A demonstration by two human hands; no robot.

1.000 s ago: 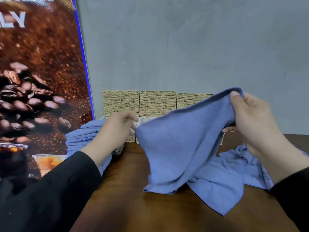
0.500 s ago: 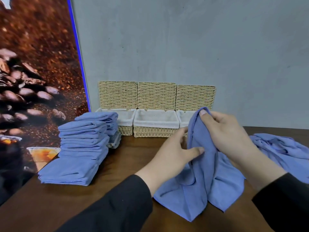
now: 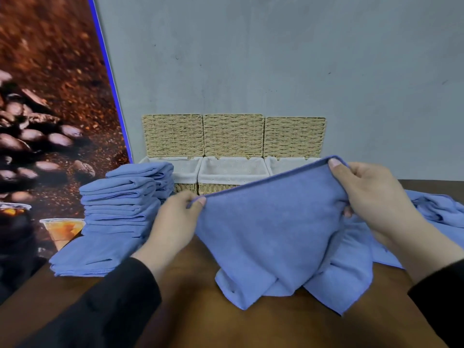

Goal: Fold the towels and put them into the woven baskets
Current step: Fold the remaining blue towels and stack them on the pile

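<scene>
I've got the blue towel (image 3: 271,222) pinched at both top corners, left hand (image 3: 173,222) low, right hand (image 3: 371,197) higher, edge slanting across, tail bunched on the bench (image 3: 200,310).

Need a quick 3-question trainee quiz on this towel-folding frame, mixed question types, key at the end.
1. True or false: the left hand and the right hand both pinch the top edge of the held towel.
2. How many woven baskets stand against the wall?
A) two B) three C) four
3. Fill in: the stack of folded towels sits on the table to the ____ of the held towel.

Key: 1 true; 2 B; 3 left
</scene>
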